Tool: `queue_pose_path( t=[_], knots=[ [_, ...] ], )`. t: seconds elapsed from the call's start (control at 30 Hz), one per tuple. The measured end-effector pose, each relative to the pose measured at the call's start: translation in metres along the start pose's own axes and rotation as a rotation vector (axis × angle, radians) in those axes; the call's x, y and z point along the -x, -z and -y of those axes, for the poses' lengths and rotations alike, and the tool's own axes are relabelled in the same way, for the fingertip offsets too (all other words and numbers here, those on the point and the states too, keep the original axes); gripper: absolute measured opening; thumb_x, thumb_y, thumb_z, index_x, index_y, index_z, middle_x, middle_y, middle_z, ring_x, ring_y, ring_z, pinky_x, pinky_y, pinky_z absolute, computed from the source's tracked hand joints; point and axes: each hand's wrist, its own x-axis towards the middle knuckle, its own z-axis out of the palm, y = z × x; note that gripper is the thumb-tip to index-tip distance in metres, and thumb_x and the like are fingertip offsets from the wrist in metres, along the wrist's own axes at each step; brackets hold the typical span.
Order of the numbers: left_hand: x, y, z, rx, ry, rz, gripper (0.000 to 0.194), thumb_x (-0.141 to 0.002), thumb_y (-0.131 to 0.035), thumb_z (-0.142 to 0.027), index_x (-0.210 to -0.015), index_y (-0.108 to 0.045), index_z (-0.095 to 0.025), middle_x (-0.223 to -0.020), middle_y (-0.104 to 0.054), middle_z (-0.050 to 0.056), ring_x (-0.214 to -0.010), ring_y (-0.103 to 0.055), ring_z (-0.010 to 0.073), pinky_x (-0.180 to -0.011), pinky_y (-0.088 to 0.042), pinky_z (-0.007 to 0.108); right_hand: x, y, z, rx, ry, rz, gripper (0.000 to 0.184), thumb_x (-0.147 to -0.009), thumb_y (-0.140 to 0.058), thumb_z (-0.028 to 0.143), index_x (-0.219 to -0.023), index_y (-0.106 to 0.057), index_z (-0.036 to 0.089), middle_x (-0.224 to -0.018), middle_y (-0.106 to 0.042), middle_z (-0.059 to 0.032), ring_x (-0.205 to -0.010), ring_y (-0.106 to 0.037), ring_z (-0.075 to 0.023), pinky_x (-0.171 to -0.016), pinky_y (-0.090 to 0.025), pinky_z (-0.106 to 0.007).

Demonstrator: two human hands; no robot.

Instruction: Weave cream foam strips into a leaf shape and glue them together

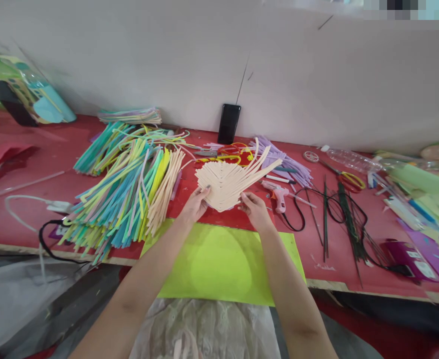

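Observation:
Between my hands is a leaf-shaped piece of layered cream strips, held up over the table. Loose strip ends fan out from its upper right side. My left hand pinches its lower left edge, thumb on the front. At the lower right edge my right hand has its fingers closed on the piece. Beneath lies a yellow-green sheet reaching over the table's front edge. A pink glue gun rests just right of my right hand. Cream strips lie left of my left hand.
A large pile of coloured strips covers the left of the red table. A phone leans on the wall, with purple strips nearby. Scissors, dark green wires and a black cable lie at right.

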Motion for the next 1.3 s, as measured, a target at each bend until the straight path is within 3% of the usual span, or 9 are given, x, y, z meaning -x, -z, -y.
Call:
queue_pose_path(
  t=[0.67,0.93,1.3],
  knots=[
    [0.0026,-0.0015,-0.0007,0.012,0.020,0.025,0.019,-0.077,-0.065,-0.008,-0.094,-0.068,-0.015,-0.096,-0.074,0.006,-0.097,-0.068,0.0186,-0.096,-0.051,0.033,0.0003,0.0034,0.0014,-0.125,-0.162,0.037,0.029,-0.061,-0.081,0.043,-0.073,-0.064,0.022,-0.066,-0.063,0.0032,-0.057,-0.060,-0.0085,-0.053,-0.055,-0.019],
    [0.0061,-0.0041,-0.0029,0.031,0.033,0.034,0.019,-0.076,-0.066,-0.007,-0.093,-0.068,-0.015,-0.091,-0.075,0.005,-0.085,-0.070,0.0161,-0.089,-0.055,0.029,0.0000,0.0055,-0.0002,-0.185,-0.218,0.050,0.025,-0.062,-0.080,0.039,-0.072,-0.064,0.021,-0.066,-0.064,0.0034,-0.056,-0.059,-0.0079,-0.051,-0.052,-0.017],
    [0.0048,-0.0049,-0.0010,0.053,0.013,0.020,0.019,-0.075,-0.068,-0.007,-0.092,-0.068,-0.015,-0.088,-0.074,0.004,-0.082,-0.070,0.0143,-0.088,-0.053,0.027,-0.0008,0.0030,0.0017,-0.149,-0.127,0.057,0.037,-0.060,-0.077,0.055,-0.077,-0.067,0.023,-0.068,-0.064,0.0032,-0.059,-0.058,-0.0090,-0.049,-0.050,-0.019]
  ],
)
